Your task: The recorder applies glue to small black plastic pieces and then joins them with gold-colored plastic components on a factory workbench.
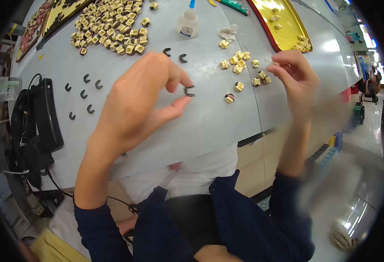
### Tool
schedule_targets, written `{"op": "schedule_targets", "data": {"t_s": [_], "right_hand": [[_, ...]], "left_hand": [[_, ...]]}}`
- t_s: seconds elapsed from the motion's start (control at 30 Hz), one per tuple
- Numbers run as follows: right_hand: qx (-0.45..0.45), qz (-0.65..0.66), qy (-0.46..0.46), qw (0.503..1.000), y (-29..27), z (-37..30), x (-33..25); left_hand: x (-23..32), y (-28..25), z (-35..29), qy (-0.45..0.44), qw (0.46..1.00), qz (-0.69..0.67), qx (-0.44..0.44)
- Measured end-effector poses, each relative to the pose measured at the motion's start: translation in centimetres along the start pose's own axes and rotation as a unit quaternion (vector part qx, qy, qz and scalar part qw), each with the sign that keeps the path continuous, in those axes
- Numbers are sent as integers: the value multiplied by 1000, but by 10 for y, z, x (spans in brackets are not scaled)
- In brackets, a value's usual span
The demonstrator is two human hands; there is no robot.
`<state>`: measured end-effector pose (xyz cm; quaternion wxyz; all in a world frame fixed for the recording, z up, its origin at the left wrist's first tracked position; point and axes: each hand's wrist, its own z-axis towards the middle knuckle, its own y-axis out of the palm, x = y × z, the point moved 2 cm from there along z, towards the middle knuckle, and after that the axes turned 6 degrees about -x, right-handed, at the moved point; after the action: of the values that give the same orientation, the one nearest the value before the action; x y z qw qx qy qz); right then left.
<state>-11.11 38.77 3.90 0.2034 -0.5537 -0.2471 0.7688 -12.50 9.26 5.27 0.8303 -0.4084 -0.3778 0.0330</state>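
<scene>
My left hand (136, 98) holds a small black C-shaped piece (189, 91) between thumb and forefinger, just above the grey table (174, 135). My right hand (296, 76) is closed in a pinch over the table's right side; whatever sits between its fingertips is too small to make out. Just left of it lie several small cream-coloured block-shaped parts (238, 66), some with dark sides. One part with a reddish-brown side (230, 98) is nearest the front. More loose black C-shaped pieces (84, 94) are scattered left of my left hand, and two lie beyond it.
A big heap of cream-and-dark parts (113, 26) covers the back left. Behind my hands stands a clear squeeze bottle (187, 24) with a blue tip. A yellow tray with a red rim (283, 19) is at the back right. A black device with cables (50, 115) lines the left edge.
</scene>
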Motion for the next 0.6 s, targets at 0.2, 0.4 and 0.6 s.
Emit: {"op": "schedule_targets", "data": {"t_s": [0.2, 0.4, 0.6], "right_hand": [[9, 341, 14, 940, 64, -25, -45], [-8, 479, 97, 872, 83, -24, -59], [-60, 535, 118, 834, 90, -26, -61]], "left_hand": [[10, 9, 0, 29, 998, -52, 17], [18, 5, -2, 56, 996, -58, 21], [21, 9, -6, 54, 996, -75, 4]]}}
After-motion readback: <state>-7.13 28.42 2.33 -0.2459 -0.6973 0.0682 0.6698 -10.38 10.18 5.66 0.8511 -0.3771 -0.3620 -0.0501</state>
